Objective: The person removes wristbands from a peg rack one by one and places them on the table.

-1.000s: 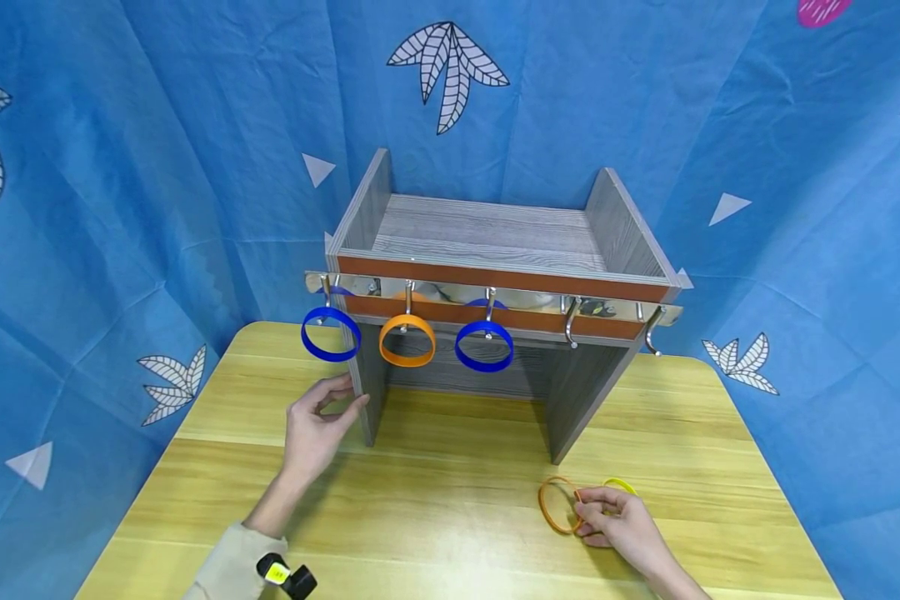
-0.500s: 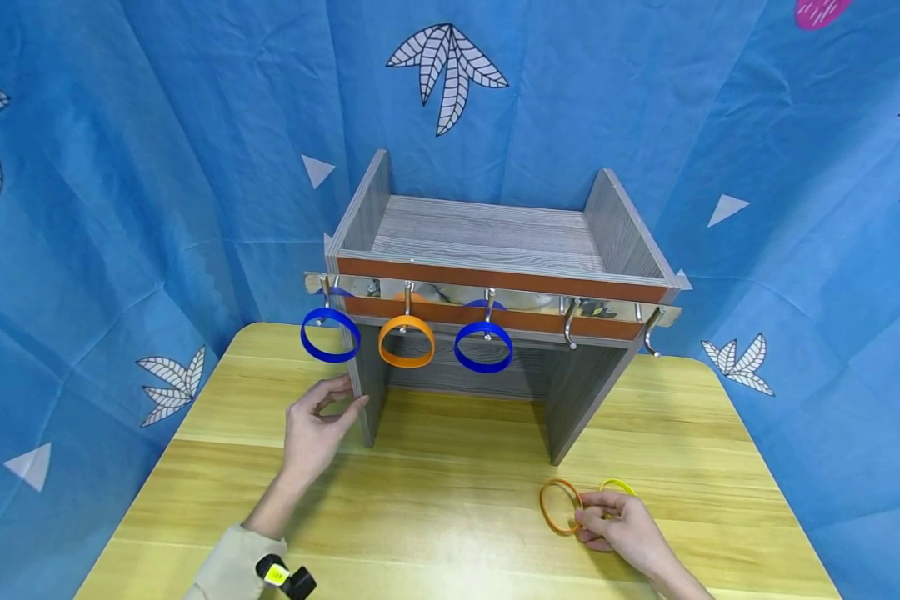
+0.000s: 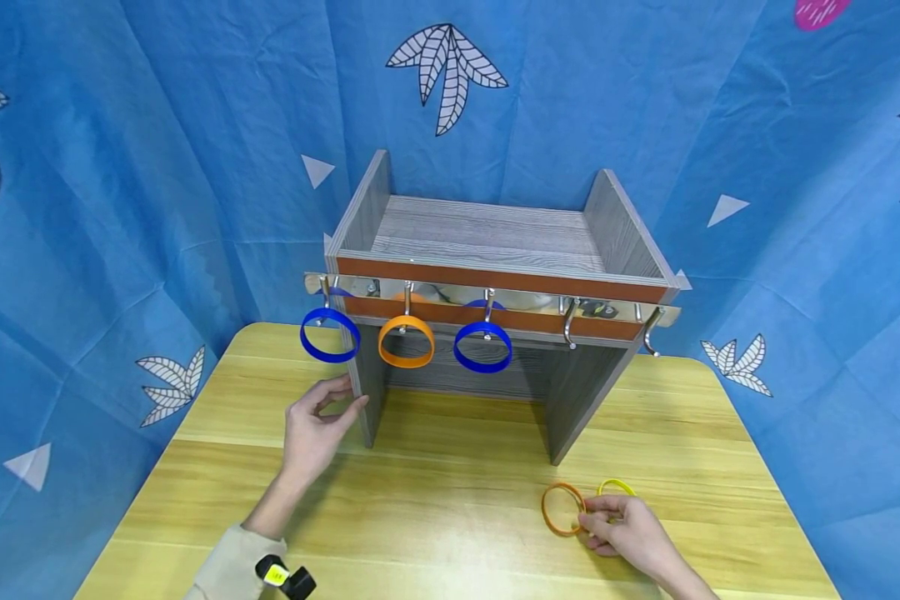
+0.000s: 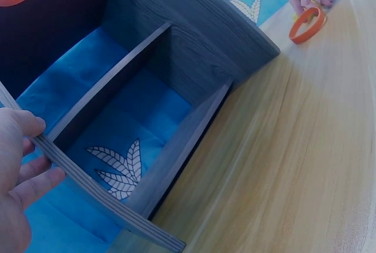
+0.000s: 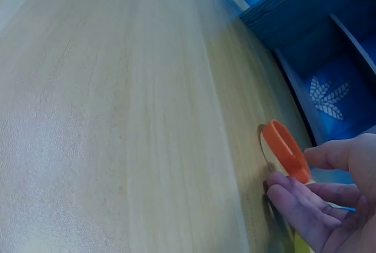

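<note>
Low on the right of the head view, my right hand [image 3: 630,533] pinches an orange wristband [image 5: 282,148] by its right side, between thumb and fingers. The band stands tilted near the tabletop. Just behind that hand lies a yellow wristband [image 3: 617,482], partly covered by the fingers. My left hand [image 3: 313,433] grips the front edge of the left side panel [image 4: 111,197] of a grey wooden shelf [image 3: 487,221], thumb on one face and fingers on the other. A blue wristband [image 3: 330,357], an orange one [image 3: 407,362] and another blue one [image 3: 484,367] hang from hooks.
A metal rail [image 3: 525,297] with several hooks runs along the shelf's front. Its two right hooks, including the far right hook [image 3: 651,332], carry no band. The shelf stands on a wooden table [image 3: 420,533] before a blue patterned curtain [image 3: 195,125].
My right hand and the orange wristband have shifted very slightly right and toward me, showing a little more of the yellow one. The left hand keeps its grip on the panel.
</note>
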Available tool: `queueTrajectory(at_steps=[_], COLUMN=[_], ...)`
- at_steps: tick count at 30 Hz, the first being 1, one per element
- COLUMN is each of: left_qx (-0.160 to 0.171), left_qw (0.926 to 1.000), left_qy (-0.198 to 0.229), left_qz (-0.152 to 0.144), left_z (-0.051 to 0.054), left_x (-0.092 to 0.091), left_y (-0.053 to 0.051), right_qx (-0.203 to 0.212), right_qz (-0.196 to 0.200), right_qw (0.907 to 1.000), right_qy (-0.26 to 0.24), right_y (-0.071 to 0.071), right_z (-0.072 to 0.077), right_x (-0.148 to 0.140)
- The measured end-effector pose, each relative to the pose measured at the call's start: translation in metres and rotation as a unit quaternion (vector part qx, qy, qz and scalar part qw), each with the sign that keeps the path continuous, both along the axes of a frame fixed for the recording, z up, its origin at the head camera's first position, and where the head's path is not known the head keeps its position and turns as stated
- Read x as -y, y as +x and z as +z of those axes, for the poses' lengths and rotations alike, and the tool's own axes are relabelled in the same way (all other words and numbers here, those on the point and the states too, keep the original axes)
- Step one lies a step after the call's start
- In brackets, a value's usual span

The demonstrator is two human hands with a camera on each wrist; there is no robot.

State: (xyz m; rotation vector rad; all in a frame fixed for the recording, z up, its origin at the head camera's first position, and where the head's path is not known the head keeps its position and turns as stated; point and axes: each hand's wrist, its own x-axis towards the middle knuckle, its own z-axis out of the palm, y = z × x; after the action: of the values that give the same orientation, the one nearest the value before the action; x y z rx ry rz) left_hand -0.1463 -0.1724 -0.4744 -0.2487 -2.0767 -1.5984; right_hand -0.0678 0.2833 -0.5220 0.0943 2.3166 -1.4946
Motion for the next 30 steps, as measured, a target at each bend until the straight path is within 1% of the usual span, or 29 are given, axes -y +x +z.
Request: queueTrajectory(at_steps=[4, 8, 11, 16, 22, 24, 30], left_qx=[0.001, 0.001, 0.0, -0.001, 0.002, 0.002, -0.005], left_qw=[1.0, 1.0, 1.0, 1.0, 1.0, 1.0, 1.0], left_qy=[-0.003, -0.003, 0.0, -0.002, -0.003, -0.002, -0.003], left_qz=[0.002, 0.001, 0.001, 0.005, 0.007, 0.006, 0.001], left_z=[0.0, -0.001, -0.001, -0.002, -0.003, -0.003, -0.003], left_x=[0.0, 0.001, 0.001, 0.001, 0.001, 0.001, 0.001], left_y=[0.0, 0.0, -0.001, -0.001, -0.002, -0.002, -0.001], right_qx=[-0.007, -0.014, -0.03, -0.07, -0.081, -0.092, -0.15], right_qz=[0.002, 0.0, -0.002, -0.011, -0.049, -0.055, -0.065], right_qw=[0.9999, 0.9998, 0.9995, 0.9974, 0.9954, 0.9942, 0.9862], right_qy=[0.013, 0.014, 0.012, 0.015, 0.01, 0.004, -0.026], right_y=[0.0, -0.001, -0.003, -0.006, -0.01, -0.012, -0.016], right_z=[0.002, 0.007, 0.013, 0.027, 0.047, 0.053, 0.072], right_x=[-0.001, 0.0, 0.003, 0.009, 0.021, 0.026, 0.036])
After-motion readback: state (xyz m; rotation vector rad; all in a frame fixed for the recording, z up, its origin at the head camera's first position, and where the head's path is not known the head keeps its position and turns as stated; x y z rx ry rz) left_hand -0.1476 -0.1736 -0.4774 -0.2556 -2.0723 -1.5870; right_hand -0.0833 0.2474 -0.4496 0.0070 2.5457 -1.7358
